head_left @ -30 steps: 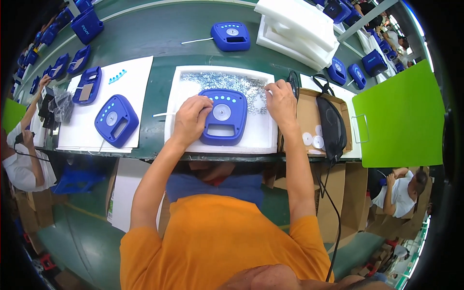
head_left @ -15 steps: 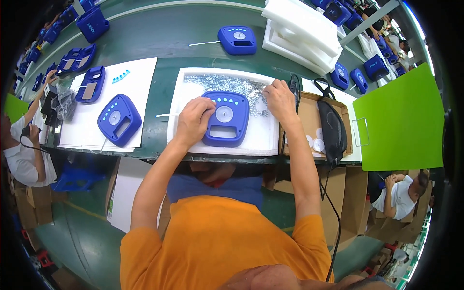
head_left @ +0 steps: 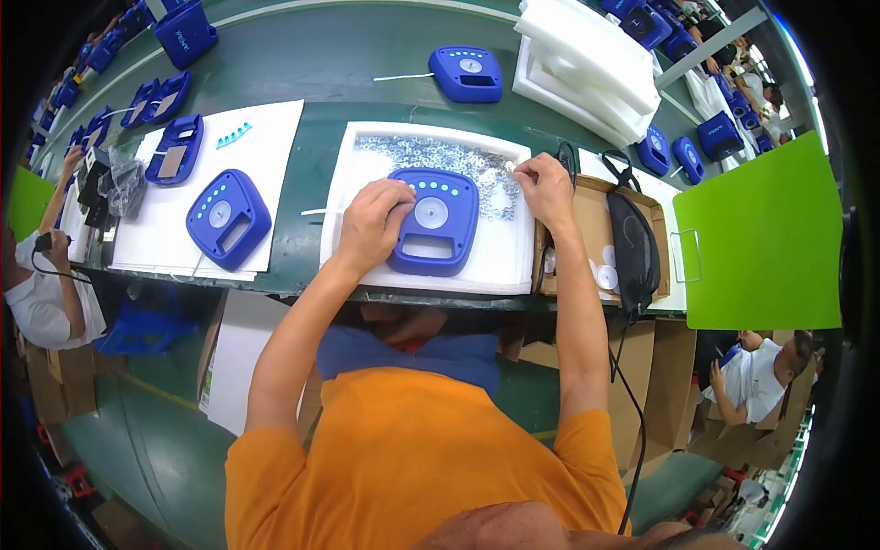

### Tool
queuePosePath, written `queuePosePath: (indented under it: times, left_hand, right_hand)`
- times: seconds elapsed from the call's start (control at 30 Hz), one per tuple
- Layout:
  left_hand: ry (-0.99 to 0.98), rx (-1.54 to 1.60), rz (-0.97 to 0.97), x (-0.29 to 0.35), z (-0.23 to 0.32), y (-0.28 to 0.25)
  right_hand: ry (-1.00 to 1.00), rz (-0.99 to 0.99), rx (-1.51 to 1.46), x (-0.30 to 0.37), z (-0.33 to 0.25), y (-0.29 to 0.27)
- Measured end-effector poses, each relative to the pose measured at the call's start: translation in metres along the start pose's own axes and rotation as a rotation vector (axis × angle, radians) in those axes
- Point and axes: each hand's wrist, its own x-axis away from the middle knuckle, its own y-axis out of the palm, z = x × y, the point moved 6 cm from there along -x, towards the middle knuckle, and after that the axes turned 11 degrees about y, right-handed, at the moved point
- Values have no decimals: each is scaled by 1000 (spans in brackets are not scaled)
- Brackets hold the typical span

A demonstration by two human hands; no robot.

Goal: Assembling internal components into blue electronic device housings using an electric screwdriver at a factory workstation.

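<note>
A blue plastic case [head_left: 461, 220] with a clear round disc, a row of pale dots and a handle slot lies in a white foam tray [head_left: 500, 282]. My left hand [head_left: 374, 225] is at the case's upper left, fingers bent and thumb and fingertips drawn together over its face; what they hold, if anything, is hidden. Behind the case, small loose metal pieces like nuts [head_left: 431, 151] are spread in the tray. My right hand [head_left: 547, 191] is at the tray's right rim beside them, its fingertips pinched together. Anything in that pinch is too small to make out.
A similar blue case [head_left: 247, 229] lies on white sheets at left, near a strip of teal pieces [head_left: 234, 136]. At right stand a cardboard box [head_left: 587, 206], a black pouch [head_left: 634, 243] and a green board [head_left: 761, 238]. White foam blocks [head_left: 587, 55] are behind. Other people work at both sides.
My right hand has shifted slightly right, from over the metal pieces to the tray's rim. My left hand stays at the case. The whole view has shifted a little.
</note>
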Motion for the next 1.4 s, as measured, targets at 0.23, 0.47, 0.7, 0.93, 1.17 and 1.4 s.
queuePosePath:
  times: [0.23,0.47,0.7,0.93,1.17,1.4]
  left_hand:
    - [8,1,5,-1,1,0]
    - [11,2,8,-1,0,-2]
    - [-90,13,9,-2,4,-10]
    - [-67,22,-12,-9,13,-10]
    - [141,-128,-153,-20,24,12]
    - [304,-307,-278,-23,35,20]
  right_hand:
    - [-3,13,-38,2,-3,-3]
    - [-172,-2,-313,57,-87,2]
    - [-442,127,-120,93,-141,24]
    - [-519,69,-106,96,-140,24]
    - [-542,182,-138,108,-134,1]
    - [-429,183,-189,121,-112,-15]
